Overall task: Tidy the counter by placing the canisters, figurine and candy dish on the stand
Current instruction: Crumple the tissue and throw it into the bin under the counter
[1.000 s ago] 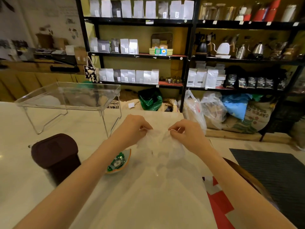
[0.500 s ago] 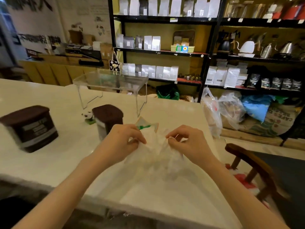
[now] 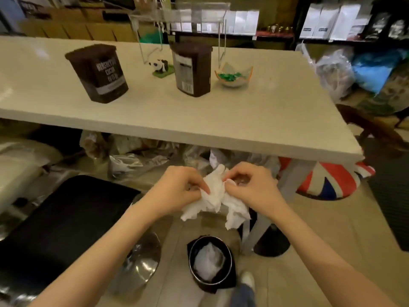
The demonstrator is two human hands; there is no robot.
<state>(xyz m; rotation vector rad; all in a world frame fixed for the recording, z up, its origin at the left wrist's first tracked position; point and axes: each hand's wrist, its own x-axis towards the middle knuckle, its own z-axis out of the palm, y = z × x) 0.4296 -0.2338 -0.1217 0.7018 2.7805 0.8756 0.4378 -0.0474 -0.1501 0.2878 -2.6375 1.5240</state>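
Since prior frame, both hands left the counter [image 3: 265, 120]: left hand [image 3: 179, 189] & right hand [image 3: 250, 187] pinched crumpled tissue [image 3: 215, 196] above bin [image 3: 210, 262]; best balled tight, dropped centrally.

Clear plastic stand [image 3: 179, 13]; matt white counter [image 3: 243, 120]; crumpled tissue [image 3: 215, 196] (thin paper, approx.).

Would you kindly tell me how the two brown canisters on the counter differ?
The left canister shows white brand lettering; the right canister shows a barcode panel. The left one leans in this view; the right one looks upright, nearer the candy dish. Both are dark brown, lidded, and not yet on the stand.
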